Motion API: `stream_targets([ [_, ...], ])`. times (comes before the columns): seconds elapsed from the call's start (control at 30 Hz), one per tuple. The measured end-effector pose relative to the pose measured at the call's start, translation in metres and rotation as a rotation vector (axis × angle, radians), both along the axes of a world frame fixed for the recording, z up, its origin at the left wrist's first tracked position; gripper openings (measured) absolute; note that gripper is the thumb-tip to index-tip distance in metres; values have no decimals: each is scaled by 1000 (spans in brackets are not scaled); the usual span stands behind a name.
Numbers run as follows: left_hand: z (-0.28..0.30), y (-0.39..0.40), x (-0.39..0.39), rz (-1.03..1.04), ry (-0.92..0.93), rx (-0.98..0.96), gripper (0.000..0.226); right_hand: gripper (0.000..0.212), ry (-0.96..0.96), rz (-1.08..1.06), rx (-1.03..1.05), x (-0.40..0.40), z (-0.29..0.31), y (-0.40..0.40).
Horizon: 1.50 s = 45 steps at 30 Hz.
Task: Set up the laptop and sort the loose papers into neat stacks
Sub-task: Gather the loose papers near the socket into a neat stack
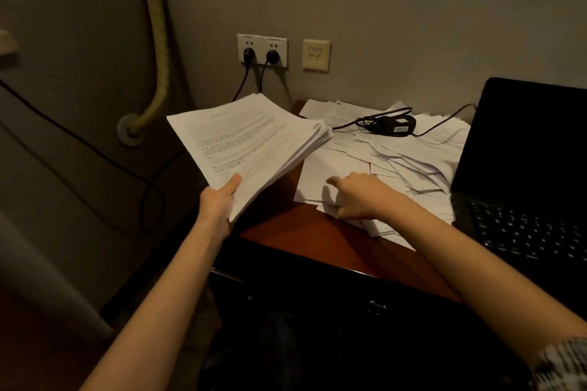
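My left hand (219, 203) grips the near corner of a thick stack of printed papers (251, 143) and holds it in the air, left of the desk. My right hand (359, 197) rests on the loose white papers (406, 155) scattered over the desk, with its fingers curled on the edge of a sheet. The open black laptop (524, 168) stands at the right, its screen dark and its keyboard faintly lit.
A black power adapter (394, 125) with its cables lies on the papers at the back. Two plugs sit in the wall sockets (262, 51). The reddish wooden desk (305, 238) shows bare wood at its front left corner. A pipe (158, 41) runs down the wall at the left.
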<state>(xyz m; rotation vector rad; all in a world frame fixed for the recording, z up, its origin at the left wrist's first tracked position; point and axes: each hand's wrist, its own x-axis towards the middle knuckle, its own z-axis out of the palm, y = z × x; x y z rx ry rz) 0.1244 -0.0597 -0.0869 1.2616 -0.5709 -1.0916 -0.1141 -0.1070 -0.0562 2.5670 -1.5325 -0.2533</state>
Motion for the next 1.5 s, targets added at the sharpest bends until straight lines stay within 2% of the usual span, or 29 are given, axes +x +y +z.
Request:
stream_targets([
  [0.1,-5,-1,0,-8,17,11,40,40,-113,-62,24,-2,-5,2],
  [0.17,-6,1,0,13,10,-19,42,38,-151,-74,24,-8,-7,0],
  [0.27,-7,5,-2,29,-25,-67,41,38,-107,-74,-2,-15,-9,-3],
  [0.37,-8,7,-2,10,-46,-80,39,28,-76,-111,-88,-18,-13,-9],
  [0.43,-7,7,-2,-21,-57,-66,40,22,-121,-129,-153,-22,-13,-12],
  [0.57,-1,10,2,-141,-54,-34,35,20,-282,-190,-269,-29,10,-22],
  [0.73,9,16,4,-300,-68,5,29,29,-471,-285,-410,-31,79,-37],
  [0.97,10,24,4,-342,-51,-40,26,31,-809,-388,-625,-41,138,-23],
  [1.07,10,22,3,-363,-93,-52,27,24,-932,-422,-726,-43,152,-15],
  [1.2,8,14,-2,-460,-263,27,28,20,-927,-234,-909,-28,151,-6],
  [1.3,9,9,-2,-517,-329,103,21,25,-814,-18,-968,-6,122,3],
  [1.37,8,5,1,-521,-262,130,18,17,-701,153,-895,9,83,16],
  [1.43,9,5,2,-475,-242,149,16,17,-594,270,-724,18,33,27],
  [1.5,12,5,-1,-405,-253,181,31,21,-520,333,-601,21,-11,38],
])
